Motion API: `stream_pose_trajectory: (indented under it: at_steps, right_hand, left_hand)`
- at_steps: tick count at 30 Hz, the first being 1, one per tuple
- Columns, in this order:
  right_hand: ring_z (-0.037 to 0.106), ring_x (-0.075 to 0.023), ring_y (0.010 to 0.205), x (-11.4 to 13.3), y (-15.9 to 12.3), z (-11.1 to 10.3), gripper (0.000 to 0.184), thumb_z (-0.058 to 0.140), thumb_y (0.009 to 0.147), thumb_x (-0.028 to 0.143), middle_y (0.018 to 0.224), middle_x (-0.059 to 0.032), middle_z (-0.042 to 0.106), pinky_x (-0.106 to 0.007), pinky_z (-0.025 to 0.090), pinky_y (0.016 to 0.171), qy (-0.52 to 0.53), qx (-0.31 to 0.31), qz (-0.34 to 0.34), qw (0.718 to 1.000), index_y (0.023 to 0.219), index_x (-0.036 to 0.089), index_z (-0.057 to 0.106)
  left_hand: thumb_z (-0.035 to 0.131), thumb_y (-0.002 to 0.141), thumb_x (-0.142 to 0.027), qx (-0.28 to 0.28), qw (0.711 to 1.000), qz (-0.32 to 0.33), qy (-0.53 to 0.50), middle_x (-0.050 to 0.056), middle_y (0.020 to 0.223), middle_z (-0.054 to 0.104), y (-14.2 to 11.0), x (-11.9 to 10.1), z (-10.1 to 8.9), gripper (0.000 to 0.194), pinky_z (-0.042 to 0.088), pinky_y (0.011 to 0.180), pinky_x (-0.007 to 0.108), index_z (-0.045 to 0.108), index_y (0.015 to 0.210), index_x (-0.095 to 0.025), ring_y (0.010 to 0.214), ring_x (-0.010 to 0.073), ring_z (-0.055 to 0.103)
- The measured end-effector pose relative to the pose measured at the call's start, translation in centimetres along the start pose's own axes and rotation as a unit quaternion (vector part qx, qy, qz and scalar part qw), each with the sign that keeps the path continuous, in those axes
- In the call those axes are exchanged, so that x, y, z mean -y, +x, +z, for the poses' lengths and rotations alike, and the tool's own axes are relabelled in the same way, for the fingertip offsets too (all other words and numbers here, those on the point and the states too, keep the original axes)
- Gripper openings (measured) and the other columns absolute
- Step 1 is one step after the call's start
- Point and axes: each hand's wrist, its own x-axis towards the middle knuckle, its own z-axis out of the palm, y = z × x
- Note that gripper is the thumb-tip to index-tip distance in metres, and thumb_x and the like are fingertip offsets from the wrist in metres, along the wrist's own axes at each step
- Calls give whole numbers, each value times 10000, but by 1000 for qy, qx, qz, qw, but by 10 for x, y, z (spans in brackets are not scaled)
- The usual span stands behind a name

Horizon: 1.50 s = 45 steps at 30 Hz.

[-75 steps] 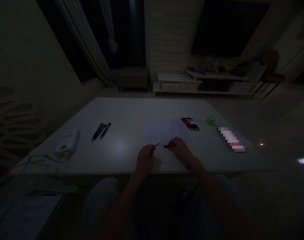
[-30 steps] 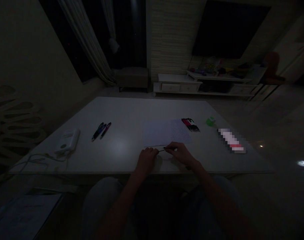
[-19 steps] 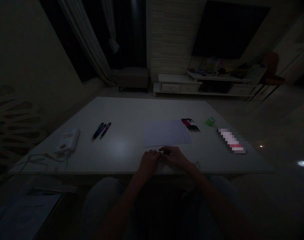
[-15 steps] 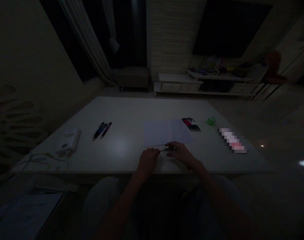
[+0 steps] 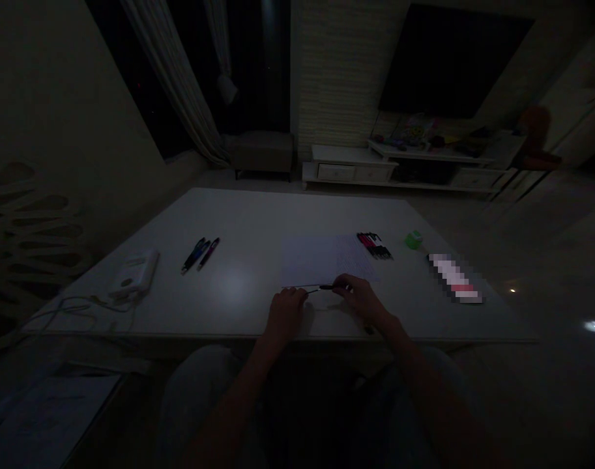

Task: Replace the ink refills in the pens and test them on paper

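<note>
Both my hands are just in front of a sheet of paper [image 5: 309, 257] with writing on its right part. Between the closed fingers of my left hand [image 5: 286, 311] is a thin dark rod [image 5: 313, 291], which looks like a pen refill. My right hand [image 5: 356, 296] pinches a short black pen part [image 5: 326, 287], pointing left toward the rod. Whether the two pieces touch is too dark to tell. Right of the paper lies a row of several red and black pens or pen parts [image 5: 374, 245].
The white table [image 5: 238, 215] also carries several pens [image 5: 199, 254] at left, a white box [image 5: 135, 272] with cables, a green round container [image 5: 414, 240] and a blurred-out phone-like object [image 5: 454, 279] at right. A TV cabinet [image 5: 346, 170] stands beyond.
My right hand has shifted slightly right, and more of the black pen part shows between the hands. My left hand stays about where it was, still holding the rod.
</note>
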Motion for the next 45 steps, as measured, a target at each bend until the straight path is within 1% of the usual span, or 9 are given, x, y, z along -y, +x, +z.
stream_pose_trajectory:
  at_steps: [8, 12, 15, 19, 25, 30, 34, 38, 45]
  right_hand:
    - [581, -139, 705, -2, 0, 0, 92, 573, 748, 255, 757, -11, 646, -264, 425, 666, 13, -22, 18, 1000, 790, 187, 618]
    - [577, -140, 704, 0, 0, 6, 92, 583, 748, 250, 763, -20, 644, -261, 432, 657, 15, -21, -9, 1000, 794, 185, 628]
    - [579, -143, 708, 5, -1, 13, 105, 590, 752, 262, 767, -27, 645, -264, 441, 656, 28, -20, -30, 999, 803, 184, 638]
    - [594, -148, 707, 14, -3, 23, 112, 609, 741, 275, 780, -37, 662, -275, 460, 669, 55, -29, -34, 998, 796, 187, 651]
    - [617, -151, 677, 26, -4, 23, 129, 640, 715, 309, 743, -28, 685, -256, 460, 648, 75, -12, 25, 997, 761, 193, 672]
    - [551, -126, 507, 26, -3, 29, 265, 564, 773, 412, 535, 2, 604, -225, 394, 506, 59, -7, 80, 995, 697, 170, 641]
    - [522, -119, 513, 25, -2, 37, 426, 429, 847, 464, 513, -2, 559, -229, 359, 516, 24, -25, 73, 997, 575, 169, 573]
    - [512, -111, 545, 27, -2, 33, 352, 440, 841, 459, 572, 11, 564, -218, 363, 535, 59, 16, 40, 997, 677, 171, 559]
    - [469, -107, 551, 29, -2, 29, 405, 386, 860, 472, 562, 15, 518, -218, 348, 553, 80, 43, 60, 994, 635, 160, 511]
  left_hand:
    - [407, 896, -212, 8, 1000, -6, -2, 47, 888, 627, 2, 2, 0, 185, 371, 721, 296, 590, 921, -206, 847, 183, 545]
    - [412, 896, -221, 18, 1000, -4, 5, 54, 890, 631, 2, 2, 3, 185, 378, 726, 302, 593, 925, -207, 857, 187, 553]
    - [451, 880, -209, 20, 1000, 15, -13, 55, 939, 636, 1, 1, 9, 194, 388, 753, 302, 568, 1034, -220, 888, 183, 561]
    - [497, 861, -206, 7, 999, 42, -33, 67, 1017, 628, 1, 1, 17, 365, 399, 773, 300, 450, 1223, -209, 910, 184, 571]
    - [489, 873, -223, -1, 998, 47, -35, 51, 1003, 632, -1, 0, 13, 276, 393, 771, 296, 493, 1148, -207, 886, 180, 569]
    - [458, 890, -268, -2, 997, 75, -5, 51, 945, 635, -2, -3, 5, 203, 381, 769, 313, 525, 1072, -208, 887, 191, 559]
    - [464, 887, -258, -2, 996, 87, 9, 43, 912, 635, -1, -4, 2, 158, 373, 761, 318, 540, 1016, -209, 873, 192, 556]
    - [465, 888, -247, -15, 997, 73, -11, 42, 945, 634, 1, -3, 3, 138, 373, 755, 308, 534, 997, -200, 894, 185, 555]
    - [488, 876, -245, -43, 995, 94, 6, 39, 924, 637, 3, 1, 9, 147, 377, 751, 312, 539, 1009, -207, 881, 189, 562]
